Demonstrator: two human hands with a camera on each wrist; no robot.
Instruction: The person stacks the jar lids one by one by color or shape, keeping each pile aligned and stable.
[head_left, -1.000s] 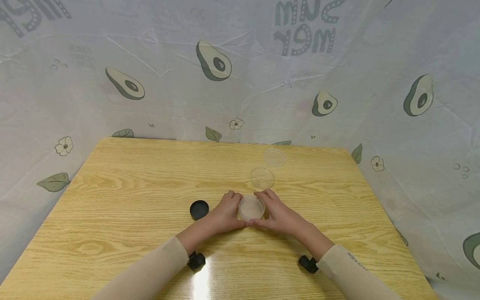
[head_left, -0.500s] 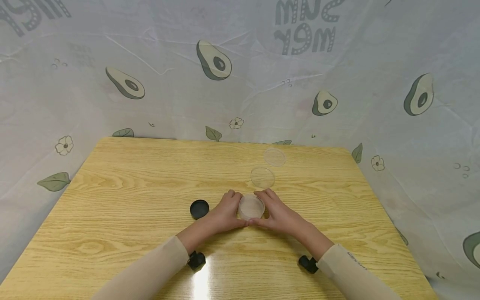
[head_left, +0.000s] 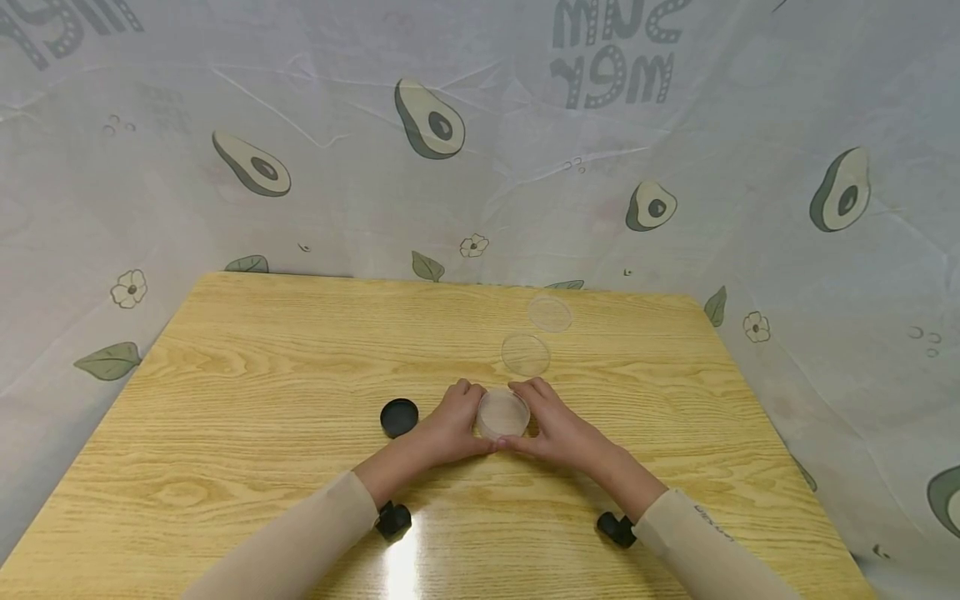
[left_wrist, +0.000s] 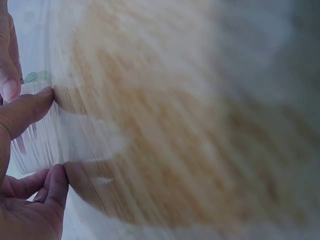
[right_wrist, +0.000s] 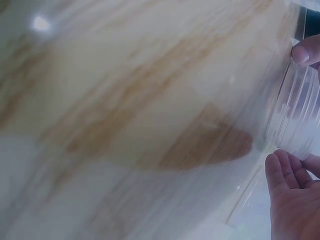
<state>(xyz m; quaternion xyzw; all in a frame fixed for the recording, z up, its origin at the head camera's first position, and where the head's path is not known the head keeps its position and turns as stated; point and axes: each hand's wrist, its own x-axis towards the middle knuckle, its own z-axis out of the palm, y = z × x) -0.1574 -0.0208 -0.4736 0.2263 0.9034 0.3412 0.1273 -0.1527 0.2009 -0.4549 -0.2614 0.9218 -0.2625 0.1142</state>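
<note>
A clear, round, petri-dish-like stack (head_left: 503, 415) stands on the table between both hands. Its side shows several parallel rims in the left wrist view and the right wrist view. My left hand (head_left: 450, 427) grips it from the left, thumb on the near side and fingers on the far side. From the right, my right hand (head_left: 558, 427) holds it the same way. The two thumbs meet at the near edge. Left of my left hand lies a shallow round black cap (head_left: 399, 417), hollow side up. Just beyond the stack lies a thin clear disc (head_left: 525, 355).
Farther back, near the table's far edge, is another clear disc (head_left: 550, 313). The wood-grain table (head_left: 262, 350) is bounded by a patterned cloth (head_left: 480, 183) behind and at the sides. Black wrist devices show by the left sleeve (head_left: 315, 533) and right sleeve (head_left: 705, 542).
</note>
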